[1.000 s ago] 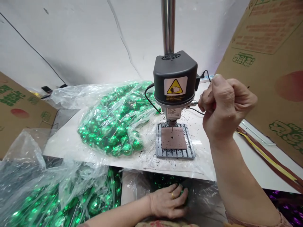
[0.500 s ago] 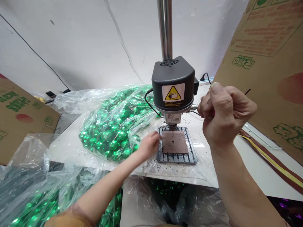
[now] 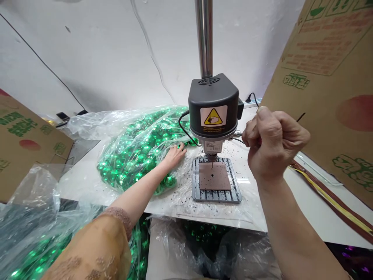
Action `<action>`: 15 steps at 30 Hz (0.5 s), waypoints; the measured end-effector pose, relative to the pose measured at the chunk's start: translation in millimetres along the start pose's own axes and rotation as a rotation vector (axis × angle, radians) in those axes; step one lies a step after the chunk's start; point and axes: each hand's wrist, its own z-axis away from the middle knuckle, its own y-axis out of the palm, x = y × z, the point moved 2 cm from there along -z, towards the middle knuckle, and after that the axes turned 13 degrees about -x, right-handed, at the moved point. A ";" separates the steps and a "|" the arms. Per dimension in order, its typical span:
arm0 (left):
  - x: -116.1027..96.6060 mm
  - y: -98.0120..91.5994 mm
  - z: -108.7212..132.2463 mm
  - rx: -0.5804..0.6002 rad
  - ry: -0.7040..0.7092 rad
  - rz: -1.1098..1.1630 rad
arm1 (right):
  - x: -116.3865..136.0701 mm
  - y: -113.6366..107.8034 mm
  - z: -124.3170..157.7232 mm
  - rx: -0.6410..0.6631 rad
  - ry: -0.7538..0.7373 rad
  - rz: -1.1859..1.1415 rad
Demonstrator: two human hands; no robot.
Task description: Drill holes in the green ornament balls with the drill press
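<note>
A small black drill press (image 3: 214,105) with a yellow warning sticker stands in the middle, its bit above a brown square board (image 3: 215,181) that has one dark hole. The board lies on the slotted metal base (image 3: 216,196). My right hand (image 3: 272,142) is a fist around the press's feed lever (image 3: 237,134), which is mostly hidden by the fingers. At the edge of a clear plastic bag (image 3: 128,126) full of shiny green beads (image 3: 132,157), my left hand (image 3: 175,154) reaches out with fingers apart, touching or just over the beads.
Dark shavings are scattered around the base on the white table (image 3: 78,171). Cardboard boxes (image 3: 323,81) stand at right and left. Brown and yellow strips (image 3: 329,194) lie at right. More bagged green beads (image 3: 37,249) are below the table's front edge.
My left hand has moved from the board's left edge, away and to the left, onto the bag of green beads. My right hand stays on the lever, nearly still.
</note>
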 end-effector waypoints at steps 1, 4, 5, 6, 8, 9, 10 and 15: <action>1.0 0.7 -0.3 -0.005 -0.002 0.007 | -0.3 -0.2 -0.1 0.005 0.001 0.000; 1.5 1.0 -2.2 -0.021 -0.023 0.030 | -1.4 -1.0 -0.4 0.031 -0.008 0.003; 1.1 -0.1 -3.0 -0.027 -0.033 0.039 | -1.8 -1.3 -0.5 0.038 -0.005 0.004; 0.4 -2.1 -3.4 -0.034 -0.045 0.050 | -2.2 -1.7 -0.7 0.042 0.002 0.002; -2.2 -8.7 -2.4 -0.049 -0.063 0.066 | -2.9 -2.4 -0.9 0.045 0.038 -0.013; -4.4 -13.4 -0.4 -0.066 -0.070 0.081 | -3.0 -2.8 -0.9 0.045 0.059 -0.025; -7.5 -18.8 2.9 -0.103 -0.079 0.122 | -3.0 -3.1 -0.9 0.046 0.077 -0.038; -36.2 -42.5 39.0 -0.355 -0.321 0.955 | -0.5 -3.9 0.5 0.046 0.110 -0.058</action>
